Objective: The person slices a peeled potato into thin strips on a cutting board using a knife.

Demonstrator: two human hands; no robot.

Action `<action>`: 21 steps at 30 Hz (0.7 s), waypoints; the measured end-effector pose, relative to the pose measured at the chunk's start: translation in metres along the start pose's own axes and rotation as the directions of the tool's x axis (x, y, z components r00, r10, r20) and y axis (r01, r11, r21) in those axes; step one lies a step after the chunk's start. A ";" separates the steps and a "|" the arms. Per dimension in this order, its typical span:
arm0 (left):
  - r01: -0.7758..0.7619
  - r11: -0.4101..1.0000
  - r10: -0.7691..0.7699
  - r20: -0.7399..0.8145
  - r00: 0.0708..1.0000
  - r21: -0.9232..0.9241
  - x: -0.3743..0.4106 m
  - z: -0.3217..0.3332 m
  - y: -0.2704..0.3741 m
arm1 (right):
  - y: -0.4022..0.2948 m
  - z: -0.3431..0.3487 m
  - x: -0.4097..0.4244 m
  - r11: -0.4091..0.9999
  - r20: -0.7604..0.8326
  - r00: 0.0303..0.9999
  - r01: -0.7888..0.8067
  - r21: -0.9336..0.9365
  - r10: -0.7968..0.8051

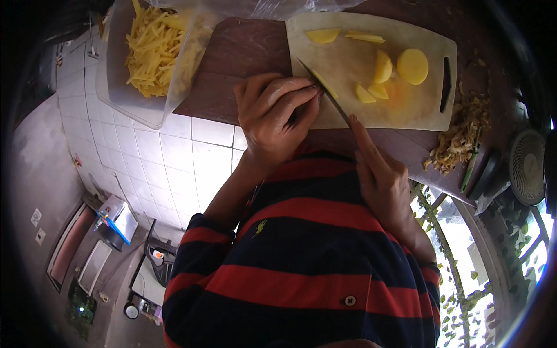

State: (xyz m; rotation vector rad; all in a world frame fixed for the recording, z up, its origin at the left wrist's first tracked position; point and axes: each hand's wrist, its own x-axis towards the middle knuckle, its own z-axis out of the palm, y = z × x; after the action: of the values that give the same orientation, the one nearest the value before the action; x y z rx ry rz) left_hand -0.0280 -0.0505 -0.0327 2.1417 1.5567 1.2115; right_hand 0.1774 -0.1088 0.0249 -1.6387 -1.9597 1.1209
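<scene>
A knife (333,99) slants over the left part of a pale cutting board (417,117), its handle hidden in my right hand (380,174), which has the index finger laid along the blade's back. Beside the blade lies a thin potato slice (325,84). My left hand (278,111) is at the board's left edge with its fingers curled and their tips by the blade; whether they pinch anything is hidden. Further right on the board are a round potato piece (412,66), a potato wedge (383,67) and smaller pieces (364,93). Two flat pieces (323,35) lie near the far edge.
A clear plastic container (163,119) of potato sticks (152,52) stands at the table's left. Right of the board are a heap of peelings (463,130), a green-handled tool (470,169) and a small fan (527,167). Clear plastic film (283,8) lies along the far side.
</scene>
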 end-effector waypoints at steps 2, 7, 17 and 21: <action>-0.003 1.000 0.003 -0.003 1.000 -0.005 0.000 0.001 -0.001 | 0.000 0.002 0.003 1.000 -0.063 0.998 0.015 -0.007 -0.016; 0.009 1.000 -0.009 -0.025 1.000 -0.003 0.001 0.006 -0.002 | 0.016 -0.011 0.001 0.996 -0.102 0.993 0.059 -0.073 -0.066; 0.054 0.997 -0.056 0.047 0.997 0.049 0.013 0.008 0.014 | 0.022 -0.008 0.001 0.998 -0.089 0.996 0.037 0.048 -0.033; 0.046 0.999 -0.048 0.058 0.997 0.029 0.015 0.009 0.010 | 0.017 -0.011 -0.009 0.996 -0.037 0.998 -0.049 0.074 0.051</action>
State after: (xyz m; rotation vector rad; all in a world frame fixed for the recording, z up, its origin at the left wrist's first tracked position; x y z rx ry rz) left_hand -0.0129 -0.0393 -0.0254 2.1253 1.5986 1.1090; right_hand 0.1986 -0.1135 0.0212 -1.6672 -1.8414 1.1568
